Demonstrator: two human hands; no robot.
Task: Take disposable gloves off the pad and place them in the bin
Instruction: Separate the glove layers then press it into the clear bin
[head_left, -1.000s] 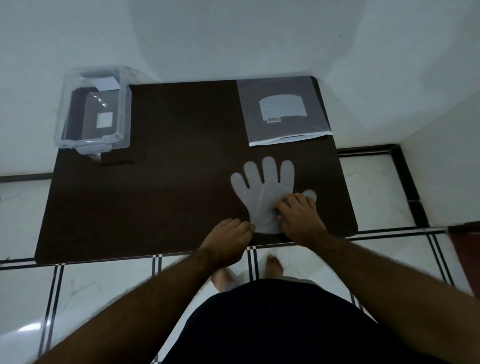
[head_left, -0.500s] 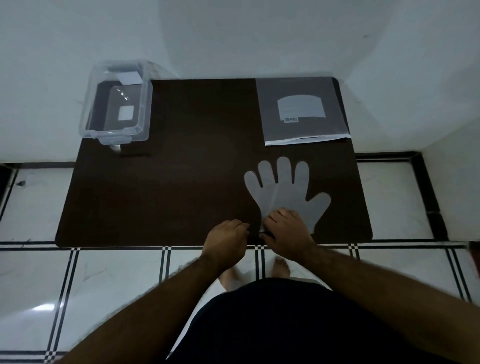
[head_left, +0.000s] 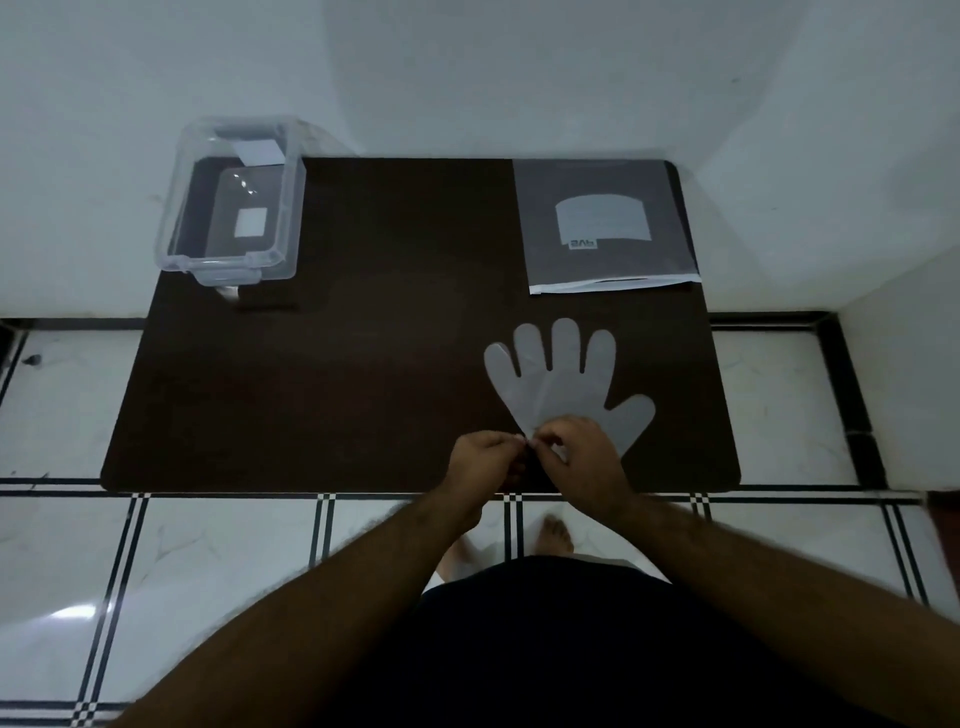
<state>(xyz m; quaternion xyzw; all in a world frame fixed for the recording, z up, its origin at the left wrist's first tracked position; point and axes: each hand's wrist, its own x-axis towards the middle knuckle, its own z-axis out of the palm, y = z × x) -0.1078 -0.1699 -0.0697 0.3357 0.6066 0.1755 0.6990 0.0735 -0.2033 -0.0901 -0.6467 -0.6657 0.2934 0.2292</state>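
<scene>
Bin, far left corner of the mat: clear, looks empty apart from labels, nothing dropped in yet. Well apart from the hands.

Left hand: a second ago it sat as a loose fist just left of the glove cuff. Now it has closed in on the right hand, fingertips meeting it at the cuff's left corner. Fingers curled tight into a narrow pinch; looks like it's on a film edge, but too small and dim to confirm.

Glove: flat on the mat, fingers pointing away, thumb lobe to the right. Cuff end is under the hands. Rest hasn't lifted.

Right hand: earlier it was pressed flat on the palm area, then slid back to the cuff. Now knuckles are raised, fingertips bunched at the same corner, pinching.

My read: pressing has given way to picking at the edge, probably separating one layer. Peel not started.

Packet, far right: untouched, flat.
</scene>
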